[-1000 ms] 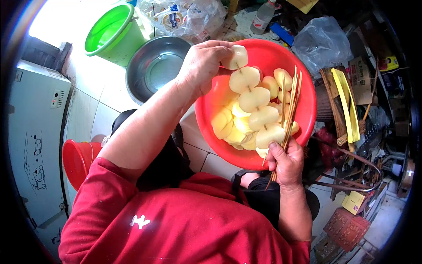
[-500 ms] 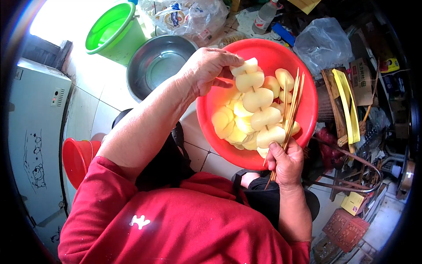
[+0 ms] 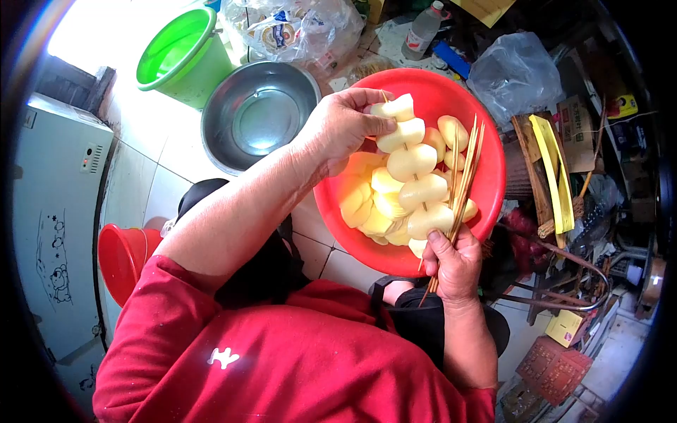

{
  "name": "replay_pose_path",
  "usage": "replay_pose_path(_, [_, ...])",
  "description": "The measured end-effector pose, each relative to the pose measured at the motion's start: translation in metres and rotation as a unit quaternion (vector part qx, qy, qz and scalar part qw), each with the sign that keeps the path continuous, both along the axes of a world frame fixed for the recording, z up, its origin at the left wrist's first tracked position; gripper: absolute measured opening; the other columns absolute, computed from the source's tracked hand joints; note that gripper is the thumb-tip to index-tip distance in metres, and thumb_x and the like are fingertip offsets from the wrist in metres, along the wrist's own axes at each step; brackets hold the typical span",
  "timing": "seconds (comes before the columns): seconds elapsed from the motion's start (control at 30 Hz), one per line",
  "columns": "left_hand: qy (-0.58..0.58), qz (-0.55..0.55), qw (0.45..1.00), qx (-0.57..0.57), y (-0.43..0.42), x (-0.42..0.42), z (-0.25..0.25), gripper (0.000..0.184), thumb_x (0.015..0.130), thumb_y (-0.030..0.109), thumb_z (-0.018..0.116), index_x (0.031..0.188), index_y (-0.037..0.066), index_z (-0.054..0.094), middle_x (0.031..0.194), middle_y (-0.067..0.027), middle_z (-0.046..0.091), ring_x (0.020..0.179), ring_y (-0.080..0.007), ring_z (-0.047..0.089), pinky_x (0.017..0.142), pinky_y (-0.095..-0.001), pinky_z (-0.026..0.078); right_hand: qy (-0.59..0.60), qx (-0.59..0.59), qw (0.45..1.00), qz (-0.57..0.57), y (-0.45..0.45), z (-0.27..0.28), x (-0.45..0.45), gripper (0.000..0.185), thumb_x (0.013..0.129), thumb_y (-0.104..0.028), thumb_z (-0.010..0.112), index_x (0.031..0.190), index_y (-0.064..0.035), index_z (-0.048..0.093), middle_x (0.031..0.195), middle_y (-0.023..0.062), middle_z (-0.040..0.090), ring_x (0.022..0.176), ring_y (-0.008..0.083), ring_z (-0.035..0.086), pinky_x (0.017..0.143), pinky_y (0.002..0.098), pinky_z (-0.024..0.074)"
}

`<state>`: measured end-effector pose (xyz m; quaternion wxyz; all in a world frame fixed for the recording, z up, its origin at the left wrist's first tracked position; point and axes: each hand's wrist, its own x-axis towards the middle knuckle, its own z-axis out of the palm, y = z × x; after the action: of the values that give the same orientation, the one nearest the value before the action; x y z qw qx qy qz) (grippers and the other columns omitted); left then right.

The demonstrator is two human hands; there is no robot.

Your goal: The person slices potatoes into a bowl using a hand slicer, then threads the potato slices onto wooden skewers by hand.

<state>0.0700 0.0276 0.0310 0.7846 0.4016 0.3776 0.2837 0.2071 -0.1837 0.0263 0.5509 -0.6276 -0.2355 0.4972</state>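
A skewer of thick pale potato slices (image 3: 411,162) slants over the red basin (image 3: 486,187), several slices spaced along its stick. At the upper end my left hand (image 3: 349,127) pinches it, thumb and fingers closed around the top slice and stick tip. My right hand (image 3: 457,262) is closed at the lower end, thumb by the bottom slice. That same hand grips a bundle of thin bamboo skewers (image 3: 462,176) pointing up and right. Loose yellow potato slices (image 3: 374,211) fill the basin's left side, and whole peeled potatoes (image 3: 453,132) lie at its right.
Left of the basin stand a grey metal bowl (image 3: 261,116), a green bucket (image 3: 176,53) and a red bucket (image 3: 125,254). A plastic bottle (image 3: 422,32) and clear plastic bag (image 3: 515,74) lie beyond. Wood pieces (image 3: 532,169) and a metal-framed seat (image 3: 585,303) crowd the right.
My left thumb has come over the top slice and its fingers have closed nearer the skewer's tip. The right hand and its bundle have shifted slightly left.
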Motion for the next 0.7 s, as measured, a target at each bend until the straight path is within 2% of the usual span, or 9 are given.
replay_pose_path(0.13, [0.016,0.003,1.0,-0.001,0.001,0.001,0.002,0.036,0.083,0.0,0.066,0.117,0.0,0.056,0.104,-0.0111,0.065,0.092,-0.0214,0.066,0.073,-0.033,0.058,0.005,-0.001,1.0,0.001,0.0,0.0,0.0,0.012,0.088,-0.012,0.063,0.097,-0.0042,0.06,0.066,0.0015,0.057,0.045,0.0057,0.045,0.041,0.0186,0.0383])
replay_pose_path(0.23, [0.019,-0.041,0.999,0.006,0.005,0.001,-0.006,0.036,0.083,-0.001,0.066,0.117,0.0,0.056,0.105,-0.0111,0.064,0.092,-0.0217,0.066,0.073,-0.0331,0.058,-0.001,-0.005,1.0,0.003,0.0,0.0,-0.001,0.012,0.088,-0.012,0.063,0.097,-0.0043,0.06,0.066,0.0016,0.057,0.045,0.0057,0.045,0.041,0.0185,0.0381])
replay_pose_path(0.3, [-0.012,-0.039,0.999,0.001,0.003,0.0,-0.008,0.045,0.08,-0.001,0.069,0.121,-0.002,0.053,0.107,-0.0127,0.063,0.093,-0.0238,0.065,0.074,-0.0355,0.057,-0.001,-0.002,1.0,0.003,0.001,0.0,-0.001,0.012,0.088,-0.012,0.063,0.097,-0.0043,0.06,0.065,0.0017,0.057,0.045,0.0058,0.046,0.041,0.0187,0.0382])
replay_pose_path(0.43, [-0.013,-0.018,1.0,0.0,0.001,0.002,-0.006,0.048,0.079,0.002,0.071,0.122,-0.002,0.051,0.106,-0.0123,0.063,0.092,-0.0241,0.065,0.072,-0.0343,0.057,-0.004,0.003,1.0,-0.005,0.002,0.0,0.0,0.011,0.088,-0.012,0.063,0.095,-0.0043,0.059,0.065,0.0019,0.057,0.045,0.0065,0.046,0.043,0.0194,0.0391])
replay_pose_path(0.53, [0.005,0.013,1.0,0.008,-0.006,0.006,-0.004,0.042,0.085,0.006,0.066,0.124,0.002,0.051,0.106,-0.0108,0.064,0.093,-0.0218,0.065,0.073,-0.0325,0.057,-0.001,0.018,1.0,-0.023,0.002,-0.002,-0.001,0.009,0.089,-0.011,0.062,0.093,-0.0041,0.059,0.065,0.0024,0.057,0.046,0.007,0.047,0.044,0.0199,0.0398])
replay_pose_path(0.6, [-0.019,-0.062,0.992,-0.112,-0.014,0.003,-0.001,0.045,0.087,0.014,0.066,0.127,0.003,0.049,0.109,-0.0105,0.063,0.093,-0.0214,0.065,0.074,-0.0325,0.057,0.013,0.019,0.999,-0.033,0.002,-0.003,0.0,0.008,0.089,-0.011,0.06,0.092,-0.0033,0.058,0.065,0.003,0.057,0.047,0.0073,0.047,0.044,0.0204,0.0398])
replay_pose_path(0.63, [-0.016,-0.095,0.986,-0.139,-0.019,0.004,-0.005,0.044,0.089,0.019,0.064,0.127,0.004,0.049,0.112,-0.0097,0.063,0.09,-0.0207,0.066,0.072,-0.032,0.057,0.01,0.019,0.999,-0.034,0.002,-0.004,0.0,0.009,0.09,-0.011,0.06,0.093,-0.0034,0.058,0.065,0.0028,0.057,0.047,0.0074,0.047,0.044,0.0204,0.0397])
replay_pose_path(0.7, [-0.038,-0.112,0.981,-0.153,-0.029,0.005,-0.011,0.04,0.091,0.018,0.06,0.127,0.005,0.049,0.114,-0.0087,0.063,0.089,-0.0206,0.067,0.068,-0.0316,0.058,0.005,0.019,0.999,-0.035,0.004,-0.004,0.001,0.009,0.09,-0.012,0.06,0.093,-0.0035,0.058,0.065,0.0027,0.057,0.047,0.0074,0.047,0.044,0.0203,0.0395])
